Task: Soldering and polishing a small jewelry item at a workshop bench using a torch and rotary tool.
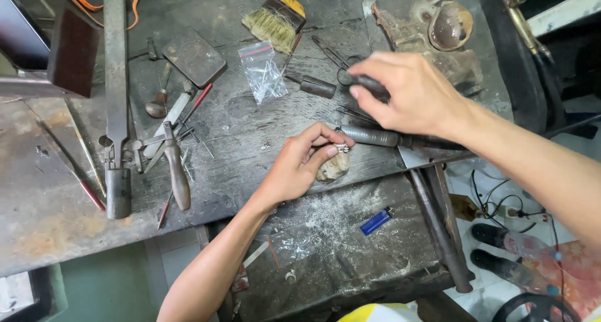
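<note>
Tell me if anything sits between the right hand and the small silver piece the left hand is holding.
Yes. The right hand, gripping a dark tool handle, is above the silver piece pinched in the left hand. A long metal rod lies across the workbench between them, just beside the piece.

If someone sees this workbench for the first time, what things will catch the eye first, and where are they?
At the centre, the left hand pinches a small silver ring against a worn wooden peg at the bench edge. Just above it, the right hand grips a dark tool handle. A blue lighter stands out on the dusty lower tray, and a brush lies at the top.
</note>
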